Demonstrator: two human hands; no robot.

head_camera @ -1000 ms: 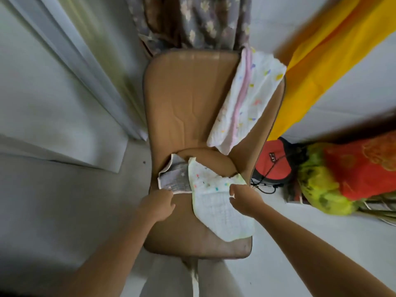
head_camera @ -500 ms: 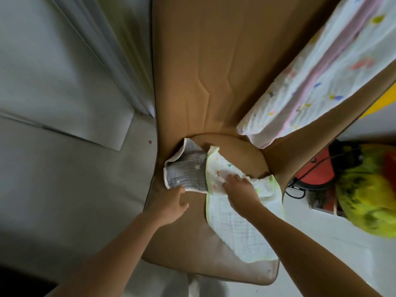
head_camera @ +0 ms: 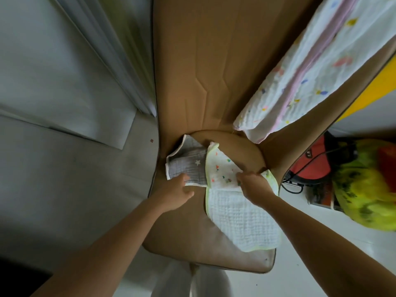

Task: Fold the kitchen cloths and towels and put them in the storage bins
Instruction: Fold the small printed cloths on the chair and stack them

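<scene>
A pale floor (head_camera: 64, 189) runs down the left of a tan chair (head_camera: 192, 61), and a white wall panel (head_camera: 53, 82) leans in close to the chair's left edge. On the seat lie two cloths side by side. The grey cloth (head_camera: 186, 166), with a white star, sits at the seat's back left, its left edge near the seat's rim. The green-edged cloth (head_camera: 242, 215) overlaps the grey one's right edge and reaches forward to the seat's front right corner. Bare seat shows in front of the grey cloth.

The left hand (head_camera: 175, 194) rests with relaxed fingers on the grey cloth's near edge, gripping nothing. The right hand (head_camera: 255, 185) has its fingers curled, pinching a fold of the green-edged cloth at its middle.

A white towel (head_camera: 310, 71) with a pink stripe hangs over the chair's right side. Right of the chair, a red bag (head_camera: 310, 163) and a yellow-green bundle (head_camera: 368, 189) crowd the floor.
</scene>
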